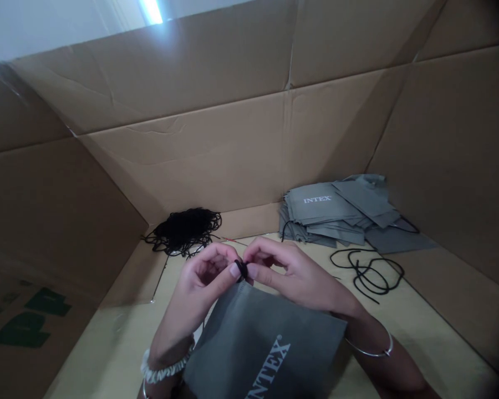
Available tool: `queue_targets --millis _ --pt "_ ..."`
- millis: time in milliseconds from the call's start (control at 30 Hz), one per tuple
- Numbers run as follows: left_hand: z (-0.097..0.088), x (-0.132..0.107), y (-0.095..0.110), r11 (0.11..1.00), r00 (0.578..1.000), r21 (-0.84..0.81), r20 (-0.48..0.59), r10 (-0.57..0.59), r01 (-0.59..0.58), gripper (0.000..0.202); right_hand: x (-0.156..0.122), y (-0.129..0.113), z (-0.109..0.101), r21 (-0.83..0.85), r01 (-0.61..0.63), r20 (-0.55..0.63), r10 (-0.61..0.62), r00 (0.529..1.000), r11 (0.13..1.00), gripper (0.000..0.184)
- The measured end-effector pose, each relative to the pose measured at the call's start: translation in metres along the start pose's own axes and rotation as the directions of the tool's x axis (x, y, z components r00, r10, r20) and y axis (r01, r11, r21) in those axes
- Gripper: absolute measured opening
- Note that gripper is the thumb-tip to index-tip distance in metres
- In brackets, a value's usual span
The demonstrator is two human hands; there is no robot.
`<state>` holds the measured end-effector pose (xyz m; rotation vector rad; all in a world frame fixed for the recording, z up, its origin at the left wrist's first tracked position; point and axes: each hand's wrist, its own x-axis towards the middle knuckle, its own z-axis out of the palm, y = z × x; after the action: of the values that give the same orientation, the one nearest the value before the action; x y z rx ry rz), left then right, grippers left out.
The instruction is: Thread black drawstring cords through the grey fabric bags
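Cardboard walls [183, 160] bound the pale tabletop [125, 327] at the back and both sides; its surface stretches out left and right of the arms. A heap of black cords [187, 227] sits by the back wall, a stack of grey bags [328, 213] farther right. The printed grey bag [270, 332] hangs just below the hands — between the forearms — black cord [242, 270] bunched at its upper corner. Left hand [205, 271] and right hand [289, 271] meet there, thumbs and fingers pinching the cord — forearms angled inward.
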<state>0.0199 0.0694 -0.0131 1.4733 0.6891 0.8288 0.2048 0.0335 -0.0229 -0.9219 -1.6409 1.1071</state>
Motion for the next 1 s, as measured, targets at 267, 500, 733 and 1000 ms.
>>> queue_targets --millis 267,500,733,1000 --pt "0.001 -0.004 0.001 0.951 0.983 0.269 -0.064 0.172 -0.149 0.014 0.004 0.004 0.0 0.249 -0.132 0.087 0.114 0.99 0.959 0.022" --pt "0.005 -0.001 -0.006 0.865 0.951 0.438 -0.065 0.302 -0.245 0.013 0.01 0.008 0.0 0.357 -0.202 0.177 0.146 0.973 0.912 0.019" --pt "0.002 -0.002 -0.003 0.899 0.978 0.407 -0.06 0.2 -0.159 0.013 0.014 0.017 -0.009 0.483 -0.209 0.291 0.069 0.954 0.85 0.023" --pt "0.001 -0.001 -0.005 0.897 0.973 0.409 -0.078 0.218 -0.168 0.013 0.017 0.017 -0.014 0.424 -0.219 0.286 0.1 0.953 0.878 0.028"
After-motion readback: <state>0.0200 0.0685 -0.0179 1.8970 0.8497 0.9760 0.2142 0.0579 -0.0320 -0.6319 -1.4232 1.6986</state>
